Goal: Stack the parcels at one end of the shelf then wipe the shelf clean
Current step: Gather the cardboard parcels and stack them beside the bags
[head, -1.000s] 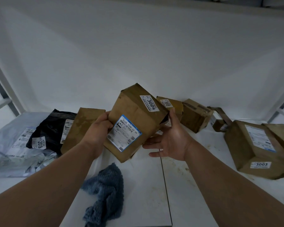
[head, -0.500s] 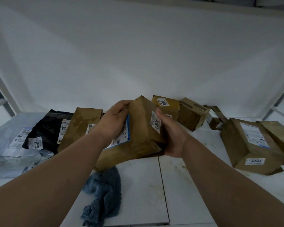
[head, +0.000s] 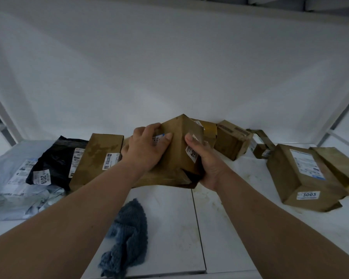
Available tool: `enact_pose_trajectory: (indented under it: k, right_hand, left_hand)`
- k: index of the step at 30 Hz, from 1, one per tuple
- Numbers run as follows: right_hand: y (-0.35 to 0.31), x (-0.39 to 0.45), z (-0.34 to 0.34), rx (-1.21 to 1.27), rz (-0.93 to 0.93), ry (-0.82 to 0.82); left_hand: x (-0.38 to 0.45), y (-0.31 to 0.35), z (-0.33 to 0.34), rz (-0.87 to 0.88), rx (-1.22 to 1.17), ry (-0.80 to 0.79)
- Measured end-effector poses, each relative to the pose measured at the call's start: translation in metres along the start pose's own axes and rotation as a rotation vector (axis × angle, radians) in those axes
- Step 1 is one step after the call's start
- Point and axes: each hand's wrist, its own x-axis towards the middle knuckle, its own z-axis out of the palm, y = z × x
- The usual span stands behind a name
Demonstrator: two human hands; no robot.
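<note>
The brown parcel [head: 177, 150] sits tilted between both hands at the middle of the shelf [head: 226, 228], one corner ridge pointing up toward the back wall and its lower edge down on, or just above, a flatter brown parcel [head: 159, 178] lying beneath it — which of the two I cannot tell. The left hand [head: 147, 150] lies over the parcel's left face with the fingers spread and lightly bent, thumb reaching along the ridge; the right hand [head: 204, 162] grips the right face from below, thumb pressed by the white label and the other fingers curled under, out of sight.

The relation that matters: the stack being gathered lies to the left. Just beside the left hand stands an upright brown box [head: 98, 160], then a black mailer bag [head: 54, 158] and grey mailers [head: 10, 184] at the far left end. So the parcel's way is leftward, and its long axis, running from near left to far right, probably has to swing level to lie flat. The left hand is nearer the pile — the right does the carrying from underneath.

More parcels wait well apart on the right, the nearest marked 3003 [head: 298, 176]. The blue cloth [head: 125, 238] lies crumpled at the front edge, untouched
</note>
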Motion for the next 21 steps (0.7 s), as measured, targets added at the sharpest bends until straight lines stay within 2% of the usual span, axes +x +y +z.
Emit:
enact_pose_trajectory:
  k: [3,7,10,14,16,19,21]
  right_hand:
    - [-0.003,0.002,0.0,-0.085,-0.019,0.086]
    - [-0.009,-0.003,-0.002,-0.098,0.088,0.052]
    - [-0.009,-0.001,-0.001,-0.118,0.073,0.125]
    - [-0.006,-0.004,0.0,-0.024,-0.052,0.231]
    - [-0.001,-0.003,-0.003,0.028,-0.074,0.24]
    - [0.003,0.0,-0.006,0.12,-0.054,0.163]
    - [0.004,0.0,-0.008,0.167,-0.064,0.108]
  left_hand:
    - [-0.003,0.006,-0.001,0.059,0.078,-0.041]
    - [-0.006,0.006,0.0,0.191,0.185,-0.1]
    - [-0.006,-0.001,0.006,0.248,0.038,-0.208]
    - [-0.017,0.002,0.009,0.26,-0.091,-0.27]
    - [-0.021,0.002,0.011,0.183,-0.144,-0.21]
    - [-0.019,-0.01,0.012,0.008,-0.089,0.143]
    - [-0.016,-0.019,0.009,-0.235,-0.222,0.316]
